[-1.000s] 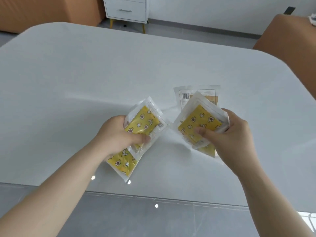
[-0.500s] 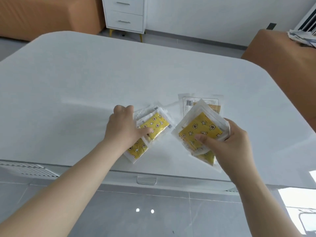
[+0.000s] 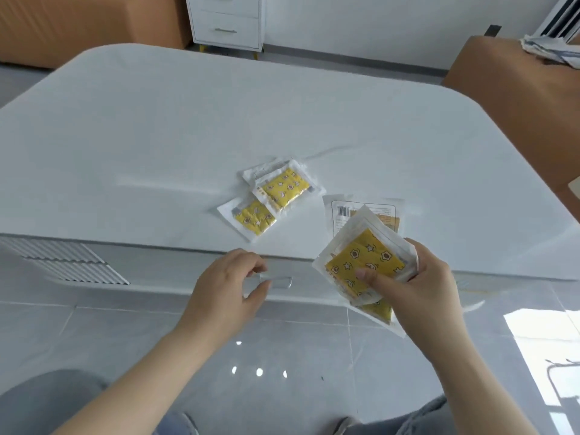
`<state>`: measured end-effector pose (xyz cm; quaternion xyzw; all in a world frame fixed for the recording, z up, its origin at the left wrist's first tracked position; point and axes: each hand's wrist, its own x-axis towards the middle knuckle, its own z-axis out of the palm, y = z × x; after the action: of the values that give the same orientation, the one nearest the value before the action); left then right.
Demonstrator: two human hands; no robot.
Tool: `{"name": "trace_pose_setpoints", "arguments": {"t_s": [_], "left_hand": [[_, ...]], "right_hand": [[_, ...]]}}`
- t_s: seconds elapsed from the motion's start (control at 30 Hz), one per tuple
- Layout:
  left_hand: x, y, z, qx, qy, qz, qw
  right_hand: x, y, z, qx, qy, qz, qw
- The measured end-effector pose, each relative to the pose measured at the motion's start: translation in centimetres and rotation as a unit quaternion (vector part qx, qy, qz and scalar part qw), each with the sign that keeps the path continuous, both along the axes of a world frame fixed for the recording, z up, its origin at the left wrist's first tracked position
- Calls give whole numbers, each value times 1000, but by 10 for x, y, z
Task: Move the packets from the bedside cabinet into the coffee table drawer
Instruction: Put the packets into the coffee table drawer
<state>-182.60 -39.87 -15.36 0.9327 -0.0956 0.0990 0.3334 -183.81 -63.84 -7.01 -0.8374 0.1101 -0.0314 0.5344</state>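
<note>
White and round-cornered, the coffee table surface (image 3: 157, 136) fills most of the view, with its drawer front (image 3: 303, 273) closed along the near edge. The left hand (image 3: 230, 284) is at the drawer handle (image 3: 279, 281). Fingers above and thumb below curl round the handle's left end and hide it, so how firmly they grip is hard to make out.

The right hand (image 3: 417, 284) grips a stack of packets (image 3: 364, 262) just beside the handle, in front of the drawer front. Its thumb presses on the yellow star-printed top packet and its fingers are tucked behind. The packets in the stack cannot be counted; one yellow corner pokes out below the thumb.

Behind the stack, a face-down packet (image 3: 367, 210) with a barcode lies on the surface, its near half covered by the held ones. To its left, near the surface edge, loose packets (image 3: 276, 196) lie overlapped in a small heap. At least two yellow faces show, and a white one underneath is mostly hidden.

A slatted panel (image 3: 62, 262) runs along the table's side at the left. Farther off, a white cabinet (image 3: 227, 23) is cut off by the top edge, with orange-brown furniture (image 3: 94, 23) beside it. A blurred pile of papers or cloth (image 3: 552, 50) sits at the top right. Knees (image 3: 47, 400) in grey-blue fabric are cropped at the bottom.
</note>
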Motion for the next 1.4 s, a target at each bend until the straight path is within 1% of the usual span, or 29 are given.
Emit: {"name": "trace_pose_setpoints", "arguments": {"t_s": [0.2, 0.3, 0.43, 0.53, 0.6, 0.67, 0.83, 1.0, 1.13, 1.2, 1.27, 1.3, 1.33, 1.4], "left_hand": [[-4, -3, -29, 65, 97, -25, 993], [1, -4, -40, 123, 136, -57, 981], [5, -8, -49, 164, 174, -77, 968], [5, -11, -57, 209, 209, -95, 951], [3, -11, -63, 205, 225, -98, 947], [3, -10, -67, 186, 229, -89, 951], [8, -18, -71, 155, 223, -39, 962], [-1, -23, -75, 96, 244, 7, 965], [-12, -22, -72, 84, 257, 5, 963], [-23, -17, -67, 72, 279, -16, 957], [-29, -12, -54, 94, 297, -50, 949], [-30, -10, -45, 106, 286, -61, 950], [-29, -9, -34, 106, 257, -63, 959], [-27, -9, -10, 79, 172, -48, 981]], "right_hand": [[-17, 4, -32, -46, 36, 25, 998], [-20, 5, -46, -83, 51, 28, 995], [-23, 5, -52, -97, 30, 36, 994], [-30, 3, -56, -106, 27, 37, 993], [-35, 1, -57, -113, 36, 38, 992], [-37, -1, -57, -118, 41, 38, 991], [-41, -4, -56, -118, 43, 39, 991], [-46, -12, -55, -127, 41, 32, 991], [-49, -16, -51, -129, 29, 31, 991], [-50, -17, -47, -122, 16, 33, 992], [-51, -18, -43, -115, 3, 34, 993], [-52, -17, -41, -113, -2, 36, 993], [-52, -17, -39, -110, -5, 38, 993], [-53, -15, -37, -103, -8, 43, 994]]}}
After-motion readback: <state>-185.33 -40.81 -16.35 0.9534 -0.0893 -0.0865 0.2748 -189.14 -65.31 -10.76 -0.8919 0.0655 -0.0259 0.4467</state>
